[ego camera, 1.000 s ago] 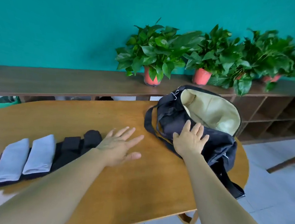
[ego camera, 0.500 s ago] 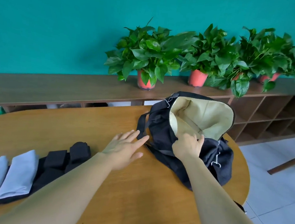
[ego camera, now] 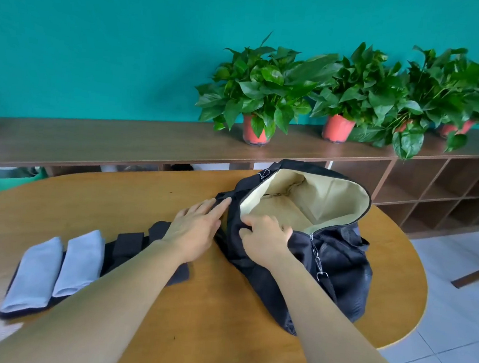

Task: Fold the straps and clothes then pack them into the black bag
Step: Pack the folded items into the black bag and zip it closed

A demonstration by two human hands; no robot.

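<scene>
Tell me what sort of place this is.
Probably an office or common room, though I can't be sure: a long wooden cubby shelf lined with potted plants against a teal wall, a tiled floor, and an oval wooden table.

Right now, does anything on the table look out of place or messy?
Nothing stands out. The bag lies open on the table, right hand gripping its rim, left hand flat against its side. The grey cloths and black straps sit folded in a row beside it.
</scene>
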